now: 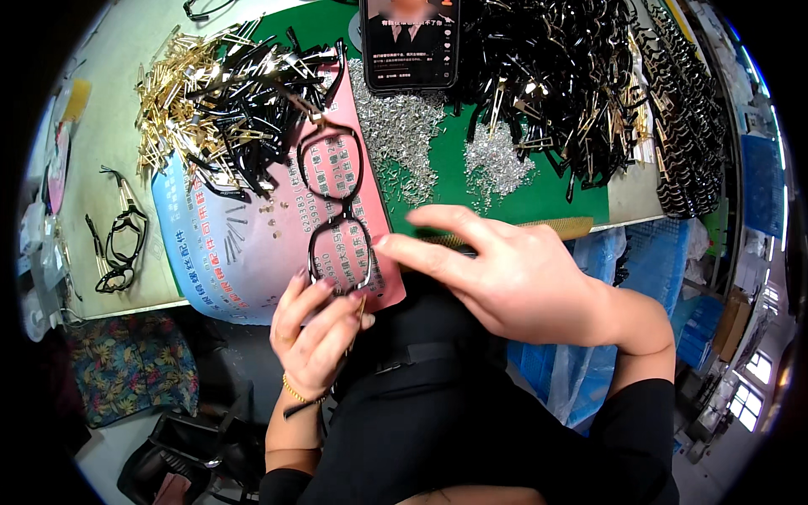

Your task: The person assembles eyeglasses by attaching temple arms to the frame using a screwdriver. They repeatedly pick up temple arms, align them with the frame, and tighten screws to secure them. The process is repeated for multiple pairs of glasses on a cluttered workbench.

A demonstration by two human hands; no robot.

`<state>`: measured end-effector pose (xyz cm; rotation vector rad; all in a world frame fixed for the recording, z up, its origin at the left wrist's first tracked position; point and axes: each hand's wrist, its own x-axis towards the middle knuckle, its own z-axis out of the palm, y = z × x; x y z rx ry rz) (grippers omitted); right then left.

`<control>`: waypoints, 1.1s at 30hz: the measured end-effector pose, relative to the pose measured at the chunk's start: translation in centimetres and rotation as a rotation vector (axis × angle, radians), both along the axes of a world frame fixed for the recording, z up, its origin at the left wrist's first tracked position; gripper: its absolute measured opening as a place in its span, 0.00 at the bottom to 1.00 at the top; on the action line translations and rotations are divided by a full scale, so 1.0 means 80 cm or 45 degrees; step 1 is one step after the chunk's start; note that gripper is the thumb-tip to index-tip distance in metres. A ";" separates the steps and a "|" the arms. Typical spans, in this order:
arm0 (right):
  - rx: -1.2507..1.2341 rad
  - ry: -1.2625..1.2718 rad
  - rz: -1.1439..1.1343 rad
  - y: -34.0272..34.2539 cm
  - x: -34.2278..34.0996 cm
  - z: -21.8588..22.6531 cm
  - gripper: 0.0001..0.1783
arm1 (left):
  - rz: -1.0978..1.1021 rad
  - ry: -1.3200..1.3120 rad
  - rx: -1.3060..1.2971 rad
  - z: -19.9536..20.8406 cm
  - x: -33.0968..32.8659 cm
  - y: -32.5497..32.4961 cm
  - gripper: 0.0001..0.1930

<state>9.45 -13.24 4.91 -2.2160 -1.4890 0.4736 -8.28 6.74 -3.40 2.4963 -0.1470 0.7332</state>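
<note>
A black eyeglass frame (346, 204) with two rims and no temples spread out lies lengthwise over a pink and blue printed sheet (198, 261). The fingers of my left hand (313, 341) are closed around its near end. A thin gold-coloured piece shows by those fingertips, partly covered. My right hand (526, 282) reaches in from the right, index finger and thumb stretched out and apart. The thumb tip is beside the nearer rim; whether it touches cannot be told. Nothing shows between these two fingers, and the other fingers are curled underneath.
Black and gold temples (244, 118) are heaped at the far left, black ones (547, 76) at the far right. Tiny silver parts (396, 139) lie in two piles on a green mat (449, 164), below a phone (411, 63). More glasses (126, 240) lie left.
</note>
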 end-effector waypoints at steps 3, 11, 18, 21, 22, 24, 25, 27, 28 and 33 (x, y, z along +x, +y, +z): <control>-0.065 -0.017 0.135 0.014 0.001 -0.001 0.39 | -0.037 0.001 -0.179 -0.010 0.026 0.005 0.15; -0.169 0.039 0.209 0.021 0.008 -0.016 0.38 | -0.101 0.001 -0.510 -0.015 0.041 0.022 0.19; -0.089 -0.034 0.136 0.020 0.003 -0.026 0.41 | -0.069 0.037 -0.489 -0.007 0.043 0.020 0.17; -0.081 -0.033 0.125 0.020 0.003 -0.028 0.41 | -0.072 0.086 -0.461 0.000 0.045 0.021 0.15; -0.083 -0.035 0.127 0.020 0.004 -0.027 0.41 | -0.075 0.074 -0.458 0.000 0.045 0.021 0.14; -0.077 -0.049 0.132 0.020 0.004 -0.028 0.41 | -0.080 0.051 -0.451 -0.001 0.046 0.021 0.14; -0.070 -0.061 0.135 0.020 0.004 -0.029 0.41 | -0.091 0.027 -0.401 -0.002 0.048 0.021 0.14; -0.090 -0.081 0.147 0.021 0.003 -0.028 0.41 | -0.113 -0.020 -0.302 -0.002 0.052 0.021 0.13; -0.118 -0.090 0.155 0.023 0.004 -0.026 0.42 | -0.135 0.040 -0.301 0.001 0.051 0.022 0.13; -0.123 -0.093 0.152 0.025 0.003 -0.024 0.40 | -0.182 0.296 -0.362 0.024 0.058 0.034 0.15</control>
